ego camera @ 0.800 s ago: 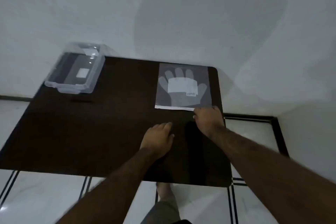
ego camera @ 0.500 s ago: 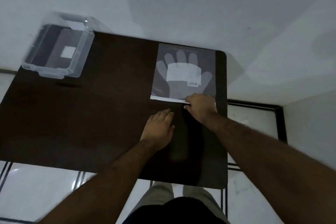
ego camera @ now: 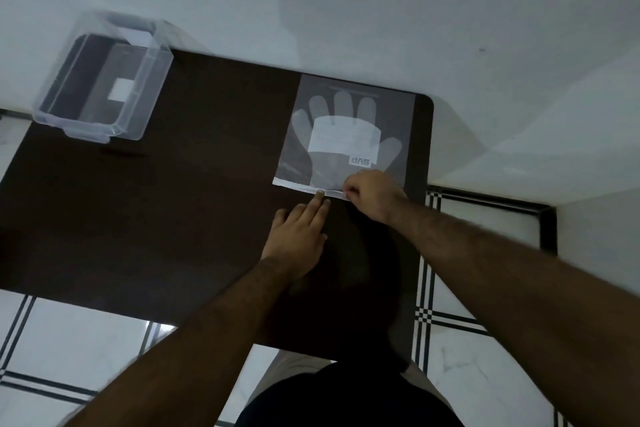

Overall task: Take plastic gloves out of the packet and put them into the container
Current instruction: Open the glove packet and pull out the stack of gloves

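A flat clear packet of plastic gloves [ego camera: 346, 135], printed with a glove shape and a white label, lies on the dark table [ego camera: 173, 218] at its far right. My right hand [ego camera: 372, 192] pinches the packet's near white edge at its right part. Flat on the table just below that edge lies my left hand [ego camera: 299, 236], with one fingertip touching the white strip. The clear plastic container [ego camera: 100, 80] stands at the table's far left corner, with nothing in it.
The table's right edge runs close to the packet. A white wall stands behind the table. Tiled floor with dark stripes shows below and to the right, along with my legs at the table's near edge.
My right hand has closed on the packet's near edge. My left hand slid forward until a fingertip touches the white strip. The camera has moved closer.
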